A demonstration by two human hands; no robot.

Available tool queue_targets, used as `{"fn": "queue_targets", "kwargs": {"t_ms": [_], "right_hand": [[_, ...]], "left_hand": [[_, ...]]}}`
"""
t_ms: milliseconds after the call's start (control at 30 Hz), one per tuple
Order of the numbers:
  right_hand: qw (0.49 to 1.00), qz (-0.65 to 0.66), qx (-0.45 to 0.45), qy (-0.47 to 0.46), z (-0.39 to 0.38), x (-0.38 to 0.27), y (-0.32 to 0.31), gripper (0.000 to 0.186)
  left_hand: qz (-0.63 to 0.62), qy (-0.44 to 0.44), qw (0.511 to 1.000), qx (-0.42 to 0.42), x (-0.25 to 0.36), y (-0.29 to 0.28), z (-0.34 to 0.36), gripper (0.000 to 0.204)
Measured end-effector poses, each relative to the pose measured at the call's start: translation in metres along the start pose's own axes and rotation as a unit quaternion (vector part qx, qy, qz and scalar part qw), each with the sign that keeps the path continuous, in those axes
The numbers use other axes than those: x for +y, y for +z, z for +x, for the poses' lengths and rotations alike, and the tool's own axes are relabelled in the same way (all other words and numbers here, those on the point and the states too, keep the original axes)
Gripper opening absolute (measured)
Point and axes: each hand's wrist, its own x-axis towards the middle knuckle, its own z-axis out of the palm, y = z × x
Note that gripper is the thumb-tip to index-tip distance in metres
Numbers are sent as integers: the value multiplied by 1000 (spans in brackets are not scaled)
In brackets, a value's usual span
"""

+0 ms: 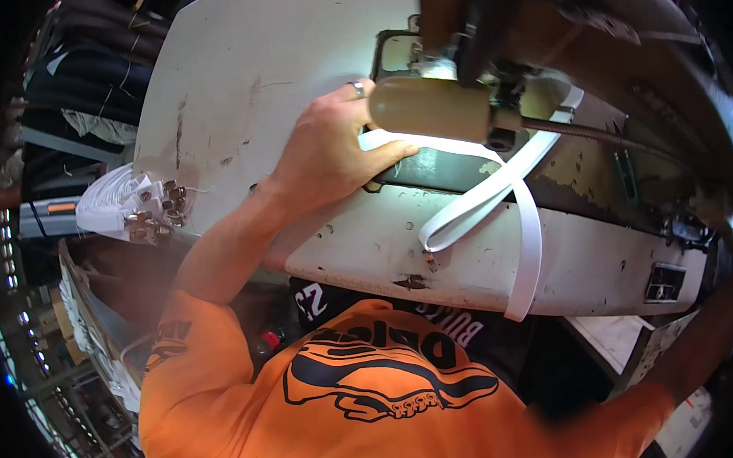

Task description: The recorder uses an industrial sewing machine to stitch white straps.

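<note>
My left hand [328,140], with a ring on one finger, rests at the sewing machine's plate and holds a white strap [437,146]. The thumb lies along the strap's near edge; the other fingertips are hidden behind a tan, rounded lamp head [429,108]. Rightward, the strap crosses a folded white loop [475,208] and its tail [529,254] hangs over the table's front edge. The sewing machine [639,86] looms dark and blurred above. My right forearm [713,330] reaches up along the right rim, where the hand is too dark and blurred to make out.
A bundle of white straps with metal fittings [140,205] lies at the left edge of the worn white table [225,81]. A thin green-handled tool [626,172] rests beneath the machine arm. Dark folded cloth [88,78] is stacked at far left.
</note>
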Motion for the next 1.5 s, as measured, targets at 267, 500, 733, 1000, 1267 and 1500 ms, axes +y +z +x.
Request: {"fn": "queue_targets", "kwargs": {"t_ms": [267,500,733,1000,1267,1500], "right_hand": [[996,-83,19,-29,98,-97,-9,34],[988,-143,33,-43,161,-150,26,34],[979,-195,63,-23,138,-221,115,33],[966,-236,105,-4,54,-352,382,33],[713,-630,28,-307,46,-346,366,30],[980,-129,125,79,53,-358,395,37]], "left_hand": [[15,39,999,10,2,7,5,29],[25,7,999,32,-7,5,-9,24],[4,17,1000,23,-2,12,5,26],[21,30,999,35,-6,7,-1,27],[8,27,999,26,-7,8,-2,25],[30,8,999,26,-7,10,1,25]]}}
